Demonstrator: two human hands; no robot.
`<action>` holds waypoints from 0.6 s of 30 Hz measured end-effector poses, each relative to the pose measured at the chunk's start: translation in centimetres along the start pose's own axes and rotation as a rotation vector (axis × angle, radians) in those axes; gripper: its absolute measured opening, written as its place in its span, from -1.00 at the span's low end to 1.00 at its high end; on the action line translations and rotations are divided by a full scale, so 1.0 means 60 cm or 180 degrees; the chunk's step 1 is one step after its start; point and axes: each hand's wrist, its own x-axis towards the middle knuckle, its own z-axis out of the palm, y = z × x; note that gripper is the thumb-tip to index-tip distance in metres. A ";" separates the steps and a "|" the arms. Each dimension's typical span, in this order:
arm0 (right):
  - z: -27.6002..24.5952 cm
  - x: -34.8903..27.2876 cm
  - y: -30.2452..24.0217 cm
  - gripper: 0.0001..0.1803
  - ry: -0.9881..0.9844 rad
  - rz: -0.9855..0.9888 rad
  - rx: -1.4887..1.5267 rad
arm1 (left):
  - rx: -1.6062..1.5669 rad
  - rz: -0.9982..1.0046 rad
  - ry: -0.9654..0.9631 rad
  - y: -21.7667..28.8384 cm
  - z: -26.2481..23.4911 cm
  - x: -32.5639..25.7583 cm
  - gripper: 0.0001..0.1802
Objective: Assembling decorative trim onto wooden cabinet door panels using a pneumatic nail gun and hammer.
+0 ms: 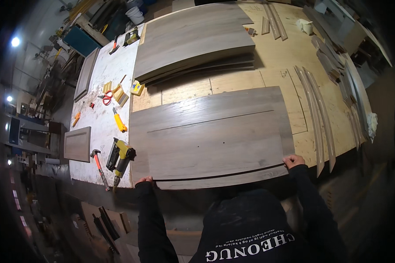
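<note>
A large grey wood-grain panel (206, 142) lies flat on the bench before me. Along its near side runs a long thin dark strip (219, 175), stretching between my hands; I cannot tell how much of the dark line is shadow or groove. My left hand (144, 179) is closed at the strip's left end, its fingers partly hidden at the panel's near-left corner. At the other end, my right hand (293, 161) pinches with fingertips together, over the panel's right edge. A finer line crosses the far part of the panel, and two small dark dots mark its middle.
Beyond the panel rises a stack of grey panels (193, 44). To the left lie a nail gun (121, 158), a hammer (100, 170), a yellow-handled knife (119, 120) and red scissors (107, 98). Long trim strips (314, 116) rest on the right.
</note>
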 end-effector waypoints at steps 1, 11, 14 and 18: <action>0.001 -0.004 -0.003 -0.85 0.0000 0.0005 -0.0040 | 0.0057 0.0078 0.0027 -0.001 0.000 -0.002 -0.74; 0.040 0.133 -0.113 -0.67 -0.0145 -0.0905 -0.0509 | 0.0649 0.1045 0.0266 -0.079 -0.065 0.185 -0.80; -0.002 0.149 -0.084 -0.69 0.0180 -0.0319 -0.0339 | -0.0173 0.0397 0.0015 0.028 0.114 0.198 -0.83; 0.034 0.148 -0.113 -0.70 -0.0184 -0.0185 0.0315 | -0.1283 0.0875 0.0602 -0.112 0.040 0.265 -0.84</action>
